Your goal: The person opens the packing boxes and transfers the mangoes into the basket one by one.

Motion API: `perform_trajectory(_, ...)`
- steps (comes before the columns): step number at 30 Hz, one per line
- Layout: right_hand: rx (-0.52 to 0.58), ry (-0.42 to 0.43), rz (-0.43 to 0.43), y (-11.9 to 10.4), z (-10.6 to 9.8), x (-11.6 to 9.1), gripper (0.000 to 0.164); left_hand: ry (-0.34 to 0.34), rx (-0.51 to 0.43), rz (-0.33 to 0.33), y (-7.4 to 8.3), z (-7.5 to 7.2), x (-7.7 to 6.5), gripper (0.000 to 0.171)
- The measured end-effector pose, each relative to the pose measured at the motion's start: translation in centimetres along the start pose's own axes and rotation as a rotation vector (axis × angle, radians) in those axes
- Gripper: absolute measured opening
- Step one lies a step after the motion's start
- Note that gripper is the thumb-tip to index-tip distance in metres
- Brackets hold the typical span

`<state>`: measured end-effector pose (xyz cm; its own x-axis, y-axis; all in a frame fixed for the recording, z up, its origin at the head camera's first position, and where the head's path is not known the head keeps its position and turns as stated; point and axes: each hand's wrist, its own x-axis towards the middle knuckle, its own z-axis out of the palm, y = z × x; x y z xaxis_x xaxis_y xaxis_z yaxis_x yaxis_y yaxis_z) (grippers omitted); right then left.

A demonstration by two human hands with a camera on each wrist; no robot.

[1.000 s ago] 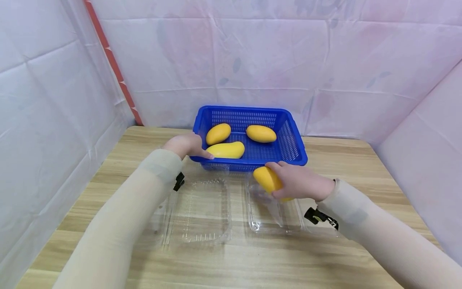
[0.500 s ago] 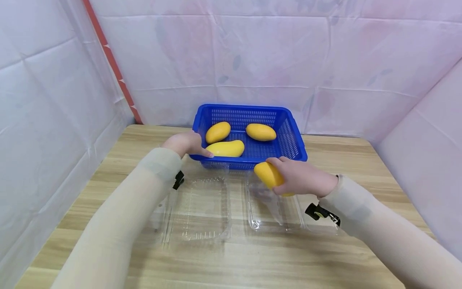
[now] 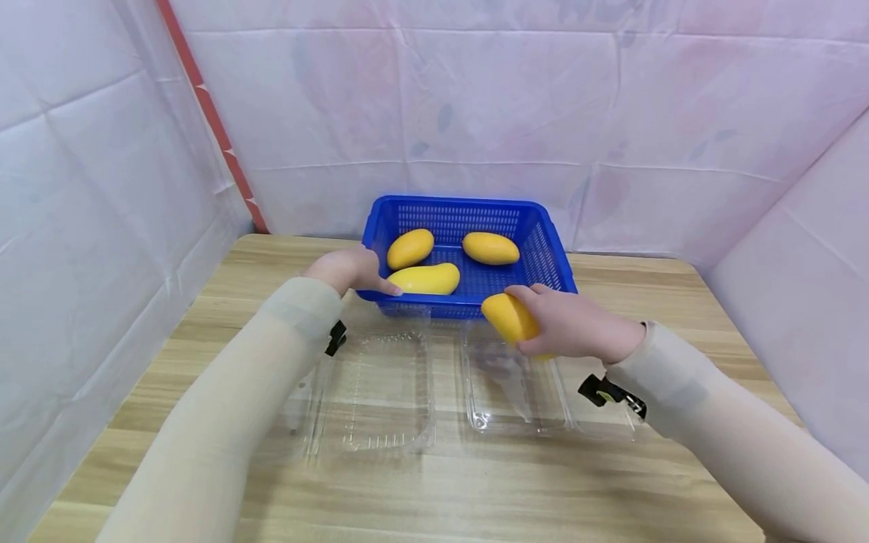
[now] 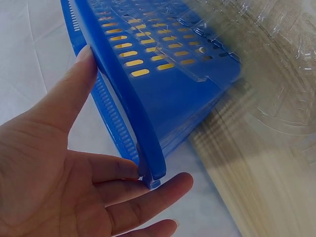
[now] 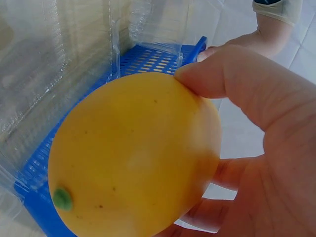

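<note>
My right hand [image 3: 573,323] holds a yellow mango [image 3: 511,318] at the front right of a blue plastic basket [image 3: 475,300]. In the right wrist view the mango [image 5: 133,153] fills the middle, its green stem end at lower left, my thumb [image 5: 217,79] on top and fingers behind. At the basket's left front corner, my left hand [image 3: 346,273] grips the rim. The left wrist view has its thumb [image 4: 74,84] against the rim and fingertips at the corner. Inside the basket lie three more mangoes: one back left [image 3: 410,249], one back right [image 3: 491,249], one in front [image 3: 428,280].
Two clear plastic clamshell boxes stand with lids spread on the wooden table [image 3: 475,490]: a left box [image 3: 383,400] and a right box [image 3: 505,400]. Both sit just in front of the basket. White patterned sheeting [image 3: 502,113] closes off the back and sides.
My right hand has lifted the mango slightly up and to the right, away from over the right box. The left hand stays at the basket corner.
</note>
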<state>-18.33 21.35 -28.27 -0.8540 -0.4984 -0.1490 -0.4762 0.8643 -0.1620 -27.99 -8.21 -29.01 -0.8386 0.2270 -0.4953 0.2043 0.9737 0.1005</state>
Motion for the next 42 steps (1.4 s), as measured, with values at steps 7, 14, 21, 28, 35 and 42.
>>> perform_trajectory(7,-0.014,0.004,0.004,0.1,-0.4,0.0,0.076,0.000,0.018,0.001,0.1,0.1,0.2,0.088)
perform_trajectory(14,-0.007,0.016,0.003,0.2,-0.8,0.3,0.078,0.001,0.010,-0.002,0.0,0.1,0.2,0.090)
perform_trajectory(21,0.002,0.015,-0.001,0.2,-1.2,0.5,0.076,0.006,0.019,0.003,-0.1,0.2,0.2,0.088)
perform_trajectory(28,-0.016,0.015,0.022,0.3,-1.7,0.7,0.075,0.009,0.017,0.002,-0.1,0.2,0.4,0.087)
perform_trajectory(35,-0.025,0.017,0.013,0.7,-2.0,1.2,0.074,0.004,0.032,0.013,0.0,0.1,0.3,0.081)
perform_trajectory(42,-0.024,0.043,0.007,0.9,-2.1,1.8,0.075,0.007,0.029,0.018,0.1,-0.1,0.0,0.075)
